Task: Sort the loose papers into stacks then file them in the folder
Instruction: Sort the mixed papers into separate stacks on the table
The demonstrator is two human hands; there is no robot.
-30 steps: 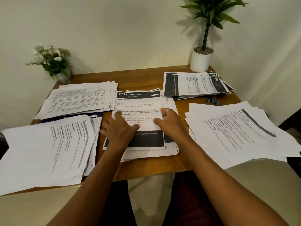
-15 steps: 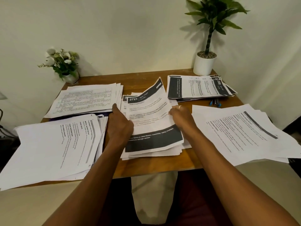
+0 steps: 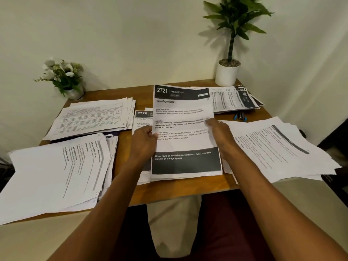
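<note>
A printed sheet headed "2721 Desk Organization" [image 3: 183,113] is lifted off the centre stack [image 3: 144,119], whose top page now reads "2726". My left hand [image 3: 144,142] pinches the sheet's left edge, thumb on the front. My right hand [image 3: 220,136] holds its right edge with fingers curled behind the page. Four more paper stacks lie on the wooden table [image 3: 180,187]: back left [image 3: 94,117], front left [image 3: 52,176], back right [image 3: 233,98] and front right [image 3: 278,147]. No folder can be made out.
A small flower pot [image 3: 64,78] stands at the back left corner and a tall potted plant [image 3: 228,72] at the back right. A blue-handled object [image 3: 241,116] lies between the right stacks. The front-left and front-right stacks overhang the table edges.
Both hands took the top "2721" sheet off the centre stack and raised it upright toward me, uncovering the "2726" page. The camera moved closer.
</note>
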